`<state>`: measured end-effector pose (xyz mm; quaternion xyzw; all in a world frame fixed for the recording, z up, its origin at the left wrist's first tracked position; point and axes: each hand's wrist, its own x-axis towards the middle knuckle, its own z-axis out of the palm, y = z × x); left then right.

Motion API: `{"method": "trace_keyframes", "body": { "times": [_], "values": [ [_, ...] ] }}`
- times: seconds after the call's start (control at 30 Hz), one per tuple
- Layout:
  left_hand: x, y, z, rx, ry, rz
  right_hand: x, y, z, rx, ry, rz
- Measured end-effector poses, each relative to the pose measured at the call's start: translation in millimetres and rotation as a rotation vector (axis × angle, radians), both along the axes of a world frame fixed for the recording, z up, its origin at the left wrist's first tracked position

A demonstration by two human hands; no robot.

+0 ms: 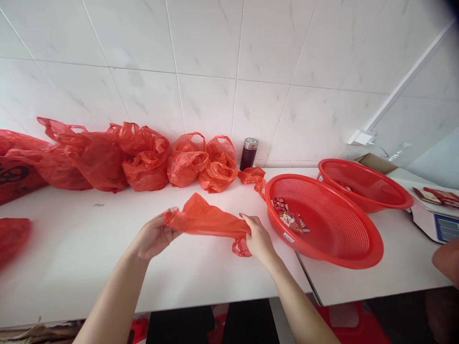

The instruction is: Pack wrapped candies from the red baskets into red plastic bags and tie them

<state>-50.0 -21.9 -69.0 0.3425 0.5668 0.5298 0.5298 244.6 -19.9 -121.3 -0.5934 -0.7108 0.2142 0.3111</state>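
Note:
A red plastic bag (210,220) is stretched flat between my two hands, above the white table. My left hand (158,235) is closed on its left end, with the fingers partly behind the film. At the other end, my right hand (256,237) pinches the bag, and a handle loop dangles below those fingers. Just to the right of my right hand sits a red plastic colander (337,229), tilted, with several small wrapped packets (292,220) inside on its left.
Several filled red bags (147,162) line the wall, beside a dark thermos (248,154) and a crumpled red bag (253,176). Farther right are a second colander (366,184) and a scale (444,227) bearing packets. Part of another person's hand (448,260) shows at the right edge.

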Motion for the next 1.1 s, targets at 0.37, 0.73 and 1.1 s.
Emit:
{"method": "trace_keyframes", "body": {
  "times": [0.37, 0.73, 1.1],
  "values": [
    [-12.8, -58.1, -45.8, -0.127, -0.301, 0.298, -4.1, 12.0, 27.4, -0.535, 1.229, -0.032],
    [-9.2, -90.4, -10.6, -0.076, -0.333, -0.149, 5.2, 18.3, 45.6, -0.587, 0.831, 0.098],
    [13.9, -70.0, -19.7, -0.282, -0.715, 0.17, 32.4, -21.3, 55.7, -0.469, 0.012, 0.483]
  ]
}}
